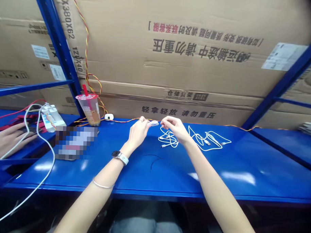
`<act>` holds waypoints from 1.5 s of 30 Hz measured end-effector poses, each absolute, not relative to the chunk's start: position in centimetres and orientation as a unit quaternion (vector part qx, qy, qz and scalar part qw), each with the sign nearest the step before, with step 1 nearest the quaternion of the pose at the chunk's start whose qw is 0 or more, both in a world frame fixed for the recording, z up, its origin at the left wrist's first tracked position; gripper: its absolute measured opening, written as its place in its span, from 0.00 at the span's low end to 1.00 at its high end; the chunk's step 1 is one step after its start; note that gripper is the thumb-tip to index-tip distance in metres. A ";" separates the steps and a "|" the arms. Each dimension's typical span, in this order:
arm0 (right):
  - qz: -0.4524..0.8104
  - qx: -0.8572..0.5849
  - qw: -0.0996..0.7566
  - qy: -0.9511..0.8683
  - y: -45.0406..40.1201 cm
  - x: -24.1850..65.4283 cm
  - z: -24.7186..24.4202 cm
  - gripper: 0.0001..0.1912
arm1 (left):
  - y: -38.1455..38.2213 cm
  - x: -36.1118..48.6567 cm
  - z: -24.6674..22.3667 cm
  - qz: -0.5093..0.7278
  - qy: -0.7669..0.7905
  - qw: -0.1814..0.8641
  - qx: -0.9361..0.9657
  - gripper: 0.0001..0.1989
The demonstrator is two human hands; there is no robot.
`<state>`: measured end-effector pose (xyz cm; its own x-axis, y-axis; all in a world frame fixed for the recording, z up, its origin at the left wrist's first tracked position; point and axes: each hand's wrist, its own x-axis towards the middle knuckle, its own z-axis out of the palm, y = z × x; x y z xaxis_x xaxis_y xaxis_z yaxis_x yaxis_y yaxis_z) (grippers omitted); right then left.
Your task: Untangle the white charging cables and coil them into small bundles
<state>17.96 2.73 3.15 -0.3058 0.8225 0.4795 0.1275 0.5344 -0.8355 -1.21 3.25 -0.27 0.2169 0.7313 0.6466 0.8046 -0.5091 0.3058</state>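
Our left hand (139, 129) pinches a folded white cable (153, 123) above the blue surface (143, 174); our right hand (175, 129) curls beside it, seemingly empty, near loose white cables (208, 140).

I see printed cardboard (157, 69) behind blue metal shelf (168, 178), blue slanted posts (59, 41) both sides, light glaring off shelf.

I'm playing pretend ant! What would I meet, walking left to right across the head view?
Another person's hand, power strip, cup, small white case, left hand, right hand, far-right white cable.
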 end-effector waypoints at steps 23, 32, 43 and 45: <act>0.295 -0.473 0.563 -0.610 4.6 18.5 1.7 0.16 | 2.8 -0.1 0.4 -0.579 -0.317 -0.592 -0.462 0.19; 0.392 -0.385 0.598 -0.583 3.5 17.6 2.4 0.19 | 2.9 0.2 -0.2 -0.527 -0.312 -0.675 -0.411 0.13; 0.438 -0.376 0.496 -0.649 3.0 18.5 3.1 0.15 | 3.4 -1.5 1.1 -0.546 -0.227 -0.701 -0.399 0.11; 0.438 -0.363 0.476 -0.671 2.8 18.5 3.4 0.14 | 3.5 -1.6 1.1 -0.542 -0.226 -0.698 -0.409 0.12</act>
<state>18.51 2.77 3.36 -0.2831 0.9039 0.3207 0.0708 0.3532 -0.9329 -1.62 3.51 1.13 0.3101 0.9420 0.1281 -0.5720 0.0773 0.8166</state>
